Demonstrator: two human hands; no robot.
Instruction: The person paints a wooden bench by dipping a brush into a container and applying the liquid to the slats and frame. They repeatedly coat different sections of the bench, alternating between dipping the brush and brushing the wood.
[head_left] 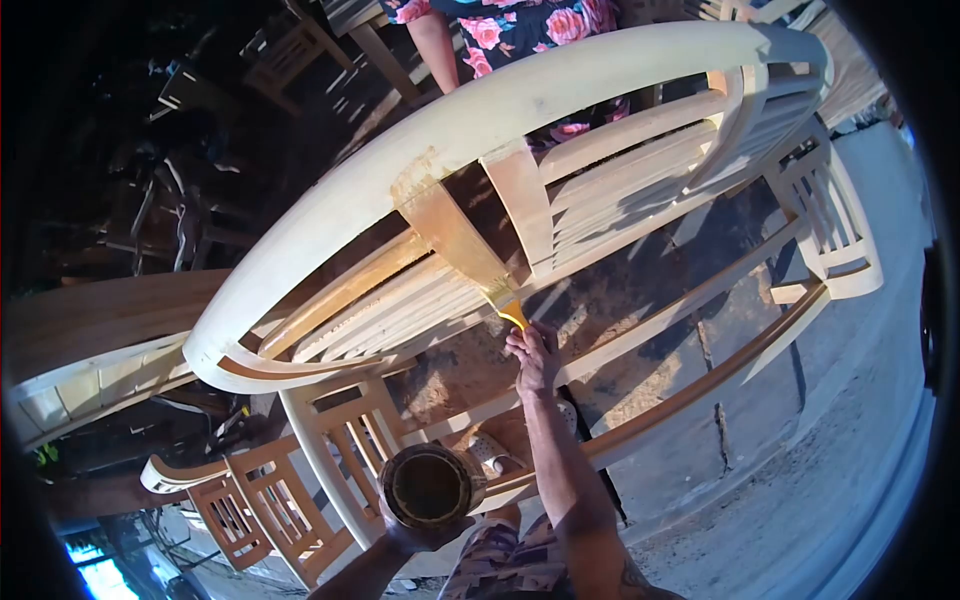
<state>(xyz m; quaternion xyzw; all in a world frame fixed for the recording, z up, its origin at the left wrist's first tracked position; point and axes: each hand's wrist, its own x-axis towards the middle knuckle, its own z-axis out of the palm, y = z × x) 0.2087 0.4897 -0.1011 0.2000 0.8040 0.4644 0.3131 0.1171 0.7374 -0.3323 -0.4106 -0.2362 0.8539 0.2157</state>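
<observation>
My right hand (534, 358) grips a paintbrush (512, 312) by its yellow handle. The bristles rest against the lower end of a broad upright board (450, 235) in the back of a wooden bench (540, 98). That board looks darker and glossier than the pale curved top rail, and a wet-looking tan patch (415, 178) spreads onto the rail above it. Low in front of my body, my left hand (428, 536) is wrapped round a round can (427, 487) with dark contents. How full the can is cannot be made out.
Beyond the top rail stands another person in a floral garment (535, 25). The bench's seat rail (720, 375) crosses in front of my legs, with an armrest (850, 230) at right. Slatted wooden furniture (270, 500) stands lower left; a curved piece (110, 375) lies further left.
</observation>
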